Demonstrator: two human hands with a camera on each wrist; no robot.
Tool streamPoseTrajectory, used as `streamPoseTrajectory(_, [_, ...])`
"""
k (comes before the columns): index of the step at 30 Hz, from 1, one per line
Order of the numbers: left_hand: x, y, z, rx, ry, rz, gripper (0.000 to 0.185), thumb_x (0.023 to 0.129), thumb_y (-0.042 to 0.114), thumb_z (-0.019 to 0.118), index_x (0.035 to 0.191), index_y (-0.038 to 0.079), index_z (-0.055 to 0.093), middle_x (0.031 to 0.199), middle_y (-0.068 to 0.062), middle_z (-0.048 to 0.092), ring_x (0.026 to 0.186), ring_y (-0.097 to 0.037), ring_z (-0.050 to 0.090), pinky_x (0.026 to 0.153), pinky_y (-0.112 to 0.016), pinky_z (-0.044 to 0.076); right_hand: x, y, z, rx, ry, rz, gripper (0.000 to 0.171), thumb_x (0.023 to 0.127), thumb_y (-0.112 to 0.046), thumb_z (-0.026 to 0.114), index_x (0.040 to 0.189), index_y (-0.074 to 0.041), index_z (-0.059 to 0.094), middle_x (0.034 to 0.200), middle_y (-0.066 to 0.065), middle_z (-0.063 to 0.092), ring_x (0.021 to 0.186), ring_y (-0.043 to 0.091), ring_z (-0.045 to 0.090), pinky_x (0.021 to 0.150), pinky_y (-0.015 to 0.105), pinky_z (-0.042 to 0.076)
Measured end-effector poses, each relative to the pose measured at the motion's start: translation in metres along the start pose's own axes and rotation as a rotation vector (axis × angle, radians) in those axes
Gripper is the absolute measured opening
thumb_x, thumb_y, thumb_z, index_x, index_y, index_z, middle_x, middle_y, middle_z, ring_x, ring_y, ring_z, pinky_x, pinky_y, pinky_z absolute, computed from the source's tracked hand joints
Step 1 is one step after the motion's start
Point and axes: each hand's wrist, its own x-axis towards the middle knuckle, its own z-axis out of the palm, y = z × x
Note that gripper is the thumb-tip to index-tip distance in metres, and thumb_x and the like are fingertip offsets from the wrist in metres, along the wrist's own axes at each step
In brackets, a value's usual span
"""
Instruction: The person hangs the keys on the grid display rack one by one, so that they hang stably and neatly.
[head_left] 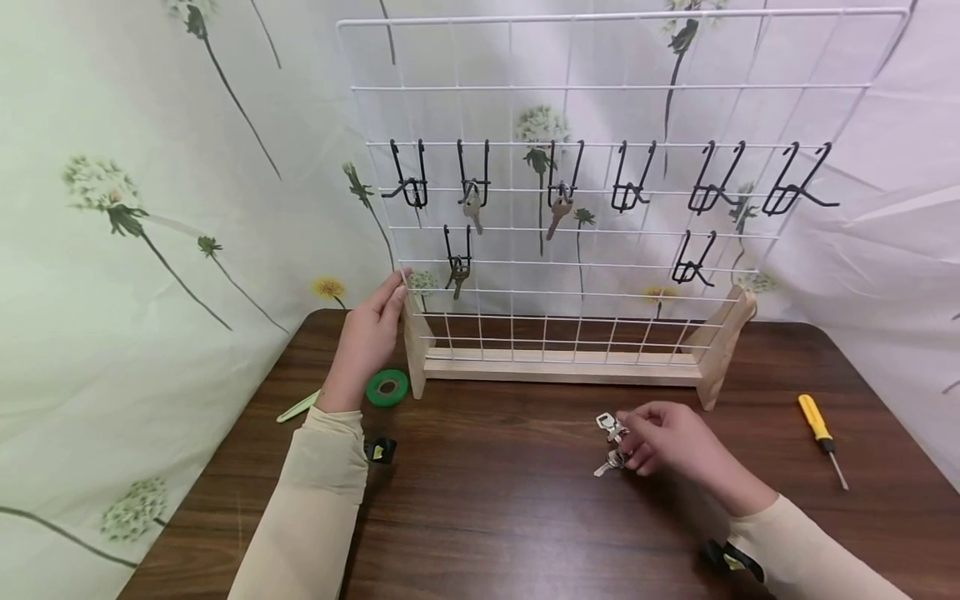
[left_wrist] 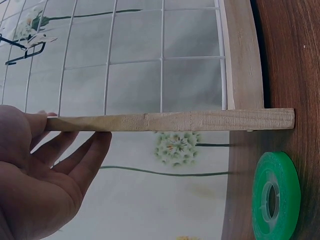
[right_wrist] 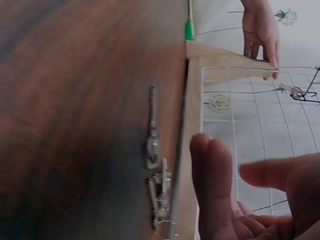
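Head view: a white wire grid (head_left: 512,87) stands upright at the back of the brown table (head_left: 480,500), before a flower-printed cloth (head_left: 247,50), with black hooks (head_left: 628,197) along it and several hung keys (head_left: 474,208) dangling from some. Its pale wooden base bar (head_left: 562,372) runs low across the table, behind the right hand (head_left: 675,437). Over at my left, a green tape roll (head_left: 376,396) lies beside the left wooden foot (head_left: 417,362), with a pale green strip (head_left: 297,407) near the forearm; far right, a yellow screwdriver (head_left: 816,422) lies well apart from everything.

The left hand (head_left: 372,329) pinches the upper end of that left foot, thumb on one face and fingers on the other. The loose keys (head_left: 615,459) lie on the table just beside the right hand's fingertips, which partly cover them from above. From the right wrist, thumb and fingers stand apart with a gap between them, the keys outside it; whether a fingertip touches one, I cannot tell.
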Motion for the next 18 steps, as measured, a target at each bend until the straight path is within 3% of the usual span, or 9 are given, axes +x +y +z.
streamPoseTrajectory(5, [0.000, 0.000, -0.001, 0.002, 0.000, -0.003, 0.050, 0.117, 0.044, 0.040, 0.162, 0.026, 0.049, 0.168, -0.007, 0.046, 0.157, -0.034, 0.044, 0.128, -0.058, 0.039, -0.007, 0.011, 0.006, -0.081, -0.017, 0.007, 0.030, 0.100, -0.017, 0.073, 0.113, 0.009, 0.066, 0.078, 0.008, 0.074, 0.061, 0.018, 0.073, 0.056, 0.036, 0.065])
streamPoseTrajectory(9, [0.000, -0.001, -0.001, 0.003, 0.003, -0.006, 0.050, 0.116, 0.044, 0.041, 0.162, 0.026, 0.049, 0.168, -0.007, 0.047, 0.157, -0.034, 0.044, 0.128, -0.058, 0.038, -0.011, 0.015, 0.012, -0.158, 0.005, 0.015, 0.034, 0.092, -0.022, 0.084, 0.109, 0.002, 0.066, 0.071, 0.005, 0.069, 0.055, 0.018, 0.070, 0.051, 0.036, 0.062])
streamPoseTrajectory(18, [0.000, 0.000, -0.001, 0.006, 0.000, 0.005, 0.050, 0.117, 0.043, 0.041, 0.162, 0.024, 0.049, 0.168, -0.008, 0.047, 0.157, -0.035, 0.044, 0.129, -0.058, 0.038, -0.013, 0.018, 0.018, -0.220, 0.014, 0.018, 0.033, 0.088, -0.024, 0.087, 0.102, -0.003, 0.064, 0.066, 0.003, 0.066, 0.046, 0.014, 0.066, 0.048, 0.035, 0.060])
